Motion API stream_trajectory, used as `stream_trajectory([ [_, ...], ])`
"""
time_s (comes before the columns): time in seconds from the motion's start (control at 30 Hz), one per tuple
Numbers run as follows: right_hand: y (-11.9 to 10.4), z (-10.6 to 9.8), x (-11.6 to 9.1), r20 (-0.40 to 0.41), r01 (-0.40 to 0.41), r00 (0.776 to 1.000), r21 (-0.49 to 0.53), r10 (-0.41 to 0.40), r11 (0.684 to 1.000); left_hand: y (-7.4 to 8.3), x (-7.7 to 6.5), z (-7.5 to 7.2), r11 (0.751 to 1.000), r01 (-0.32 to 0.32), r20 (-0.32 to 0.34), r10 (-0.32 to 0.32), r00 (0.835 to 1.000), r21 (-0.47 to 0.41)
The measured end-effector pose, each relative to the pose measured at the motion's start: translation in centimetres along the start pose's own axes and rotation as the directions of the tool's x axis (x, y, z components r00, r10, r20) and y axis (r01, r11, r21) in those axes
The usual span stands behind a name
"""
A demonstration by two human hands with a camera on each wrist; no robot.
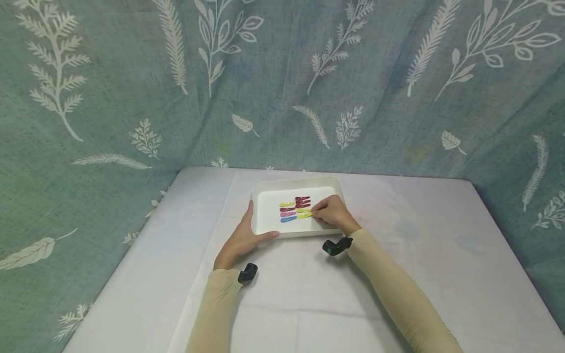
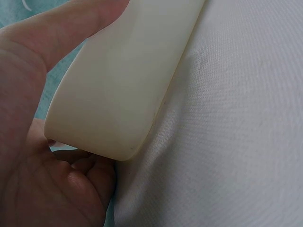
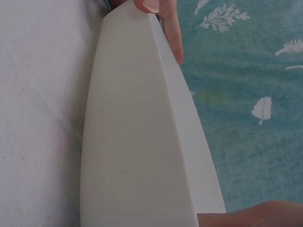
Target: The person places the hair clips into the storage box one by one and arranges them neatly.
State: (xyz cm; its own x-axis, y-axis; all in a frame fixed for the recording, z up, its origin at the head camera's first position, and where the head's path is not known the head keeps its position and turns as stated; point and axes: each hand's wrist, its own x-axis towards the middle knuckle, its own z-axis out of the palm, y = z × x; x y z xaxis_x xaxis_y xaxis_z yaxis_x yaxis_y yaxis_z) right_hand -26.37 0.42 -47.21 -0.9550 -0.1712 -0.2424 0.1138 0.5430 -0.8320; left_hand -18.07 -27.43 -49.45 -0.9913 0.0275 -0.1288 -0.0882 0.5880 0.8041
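A white tray [image 1: 267, 193] lies on the cloth-covered table, with snap hair clips in two columns inside. The left column has a yellow clip [image 1: 287, 204], a dark red clip [image 1: 287, 209], a pink clip [image 1: 288, 214] and a blue clip [image 1: 289, 219]. To the right, dark red clips [image 1: 302, 202] lie above two yellow hair clips [image 1: 304, 215]. My left hand [image 1: 242, 240] grips the tray's near left corner, thumb on the front rim. With thumb and fingertips, my right hand [image 1: 334, 213] pinches the right end of a yellow hair clip; the tray wall [image 3: 128, 118] hides these fingertips in the right wrist view.
A white cloth [image 1: 273, 304] covers the table around the tray. Behind and beside it hangs a blue-green curtain [image 1: 273, 63] with white leaf prints. Black wrist cameras sit at the left cuff [image 1: 222, 279] and the right cuff [image 1: 357, 242].
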Motion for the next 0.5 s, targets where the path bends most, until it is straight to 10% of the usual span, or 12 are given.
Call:
stream_trajectory([
  [0.5,-1.0,-1.8,-0.9,-0.009,0.022,1.0,0.05,-0.021,0.999,-0.2,0.0,0.1,1.0,-0.014,-0.012,0.014,1.0,-0.027],
])
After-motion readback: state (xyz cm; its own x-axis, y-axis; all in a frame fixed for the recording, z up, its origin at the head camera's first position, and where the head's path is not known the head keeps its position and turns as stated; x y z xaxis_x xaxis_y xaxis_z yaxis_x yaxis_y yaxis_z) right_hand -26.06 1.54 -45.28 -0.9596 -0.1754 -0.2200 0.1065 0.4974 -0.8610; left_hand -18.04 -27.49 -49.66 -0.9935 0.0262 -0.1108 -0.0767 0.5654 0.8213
